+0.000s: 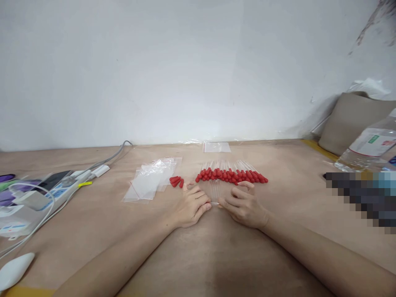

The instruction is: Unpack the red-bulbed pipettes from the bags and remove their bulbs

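My left hand [193, 205] is closed, its thumb and fingertips at the near end of a few clear glass dropper tubes [214, 189]. From the other side, my right hand [244, 206] curls in, thumb and index finger pinched at the same end. A short clear stretch of tube shows crosswise between the fingertips; a trace of red is at the left fingers. Just beyond lies a row of droppers with red rubber bulbs [230, 175], tips pointing to the wall. Several loose red bulbs [175, 180] are beside my left hand.
Clear zip bags [148, 181] lie overlapping on the left, another bag [217, 147] by the wall. Power strips [58, 192] and cables run along the left edge, near a white mouse [15, 270]. A plastic bottle [366, 144] and grey-brown bin [346, 119] stand at right.
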The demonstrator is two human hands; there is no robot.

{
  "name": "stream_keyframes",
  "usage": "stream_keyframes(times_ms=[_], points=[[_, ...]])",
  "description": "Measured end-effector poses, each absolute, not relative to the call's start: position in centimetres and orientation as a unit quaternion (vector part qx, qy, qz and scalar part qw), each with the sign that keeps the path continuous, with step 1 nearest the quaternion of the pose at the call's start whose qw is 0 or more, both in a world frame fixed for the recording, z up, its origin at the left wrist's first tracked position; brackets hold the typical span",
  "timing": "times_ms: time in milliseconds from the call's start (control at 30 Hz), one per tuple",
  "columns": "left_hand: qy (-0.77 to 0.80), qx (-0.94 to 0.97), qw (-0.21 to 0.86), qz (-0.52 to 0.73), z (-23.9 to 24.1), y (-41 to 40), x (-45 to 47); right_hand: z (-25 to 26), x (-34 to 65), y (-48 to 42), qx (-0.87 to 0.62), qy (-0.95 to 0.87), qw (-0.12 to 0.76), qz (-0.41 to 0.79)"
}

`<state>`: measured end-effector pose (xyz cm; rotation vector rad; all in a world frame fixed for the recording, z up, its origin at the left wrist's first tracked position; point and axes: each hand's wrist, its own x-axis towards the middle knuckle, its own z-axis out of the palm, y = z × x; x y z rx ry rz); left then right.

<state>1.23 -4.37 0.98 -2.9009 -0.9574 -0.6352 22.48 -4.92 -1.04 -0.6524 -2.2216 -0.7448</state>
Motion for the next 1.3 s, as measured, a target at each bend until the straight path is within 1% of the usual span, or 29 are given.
stream_keyframes(times_ms=[100, 200, 333, 433, 500, 600, 733, 900, 1067, 1300], points=[[-0.298, -0.934, 0.013, -0.197, 1.0, -4.5, 0.9, -0.9, 23.0, -5.1, -0.225, -0.852, 0.358, -0.309], [-0.31, -0.931, 0.012, -0.194, 0.9, -4.5, -0.2, -0.8, 24.0, -4.9, -0.229, -0.849, 0.37, -0.299], [-0.388, -0.893, -0.008, -0.229, 1.2, -3.9, -2.4, -0.9, 24.6, -4.2, -0.347, -0.811, 0.42, -0.212], [-0.446, -0.843, -0.029, -0.298, 2.0, -2.8, -3.7, -1.2, 23.9, -3.8, -0.421, -0.803, 0.398, -0.142], [-0.491, -0.803, -0.032, -0.337, 2.5, -1.4, -4.5, -1.6, 23.5, -3.6, -0.448, -0.799, 0.381, -0.123], [-0.569, -0.737, -0.017, -0.365, 3.0, 1.0, -5.9, -2.0, 23.2, -3.4, -0.479, -0.785, 0.378, -0.112], [-0.592, -0.718, -0.052, -0.362, 2.1, 3.7, -7.5, -2.1, 23.1, -3.2, -0.499, -0.779, 0.361, -0.114], [-0.617, -0.701, -0.085, -0.346, 0.6, 4.9, -7.9, -1.9, 22.8, -3.3, -0.477, -0.794, 0.357, -0.121], [-0.634, -0.713, -0.074, -0.292, 0.9, 4.5, -7.8, -1.6, 22.5, -3.7, -0.462, -0.809, 0.349, -0.102], [-0.639, -0.72, -0.055, -0.266, 1.5, 3.6, -7.1, -1.1, 22.4, -4.3, -0.448, -0.828, 0.328, -0.078]])
